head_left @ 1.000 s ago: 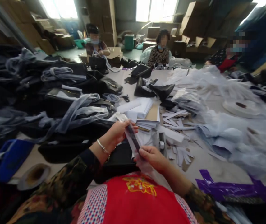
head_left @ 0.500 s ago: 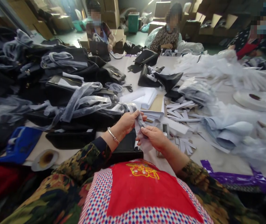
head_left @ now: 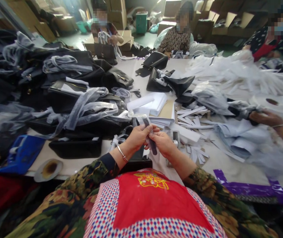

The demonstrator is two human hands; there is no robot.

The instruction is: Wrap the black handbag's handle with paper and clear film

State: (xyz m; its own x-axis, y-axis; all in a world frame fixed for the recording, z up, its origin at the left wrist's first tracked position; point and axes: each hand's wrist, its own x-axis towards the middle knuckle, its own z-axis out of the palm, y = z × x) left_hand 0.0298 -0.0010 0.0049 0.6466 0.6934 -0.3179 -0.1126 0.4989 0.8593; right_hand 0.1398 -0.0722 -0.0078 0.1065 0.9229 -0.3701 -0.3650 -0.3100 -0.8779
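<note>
While the heap of black leather bags wrapped in grey film [head_left: 64, 96] fills the table from nine to eleven o'clock, the left hand [head_left: 138, 137] pinches the upper part of a narrow dark strap in translucent wrapping [head_left: 149, 137], at six o'clock just before the chest. The right hand [head_left: 163, 143] grips its lower part, both hands closed on it. I judge the wrapping step is in progress; the next move needs a steady pull along the strap. The strap's ends are hidden. At three o'clock another person's hand [head_left: 265, 118] reaches in, its arm cut off.
</note>
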